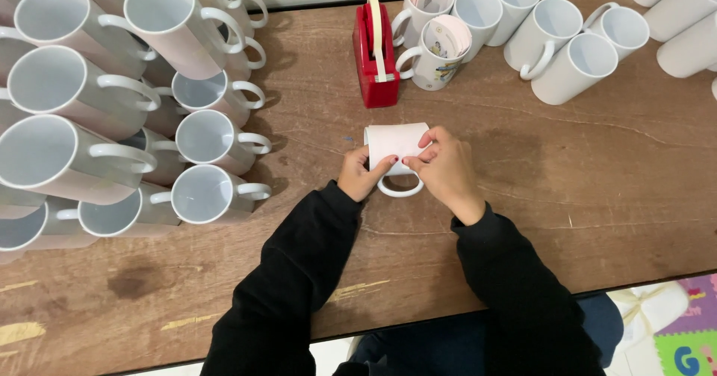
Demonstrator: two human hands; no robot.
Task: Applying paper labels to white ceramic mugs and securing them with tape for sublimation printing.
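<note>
Head view: a white mug (398,152) lies on its side near the middle of the brown wooden table (597,197), its handle pointing back toward the person, a sheet of pale paper (396,138) wrapped around its body. Both hands close on it. The left hand (360,174) grips the mug's left side, thumb pressed on the paper. The right hand (446,168) grips the right side, fingertips pinching the paper's edge against the mug. Both arms wear black sleeves (299,271).

Just beyond the mug stands a red tape dispenser (376,55) with a roll of pale tape on top. To its right stand two mugs with printed paper (437,51) rolled inside them, and beside those a cluster of plain white mugs (575,47) reaching to the table's far right corner, some upright, some lying down.

On the left side of the table a large stack of wrapped mugs (112,115) lies on its side in rows, open mouths facing the camera and handles pointing right; the nearest of them sits well apart from the left hand.

Below the table's near edge, at lower right, a bit of colourful foam floor mat (683,346) shows.
</note>
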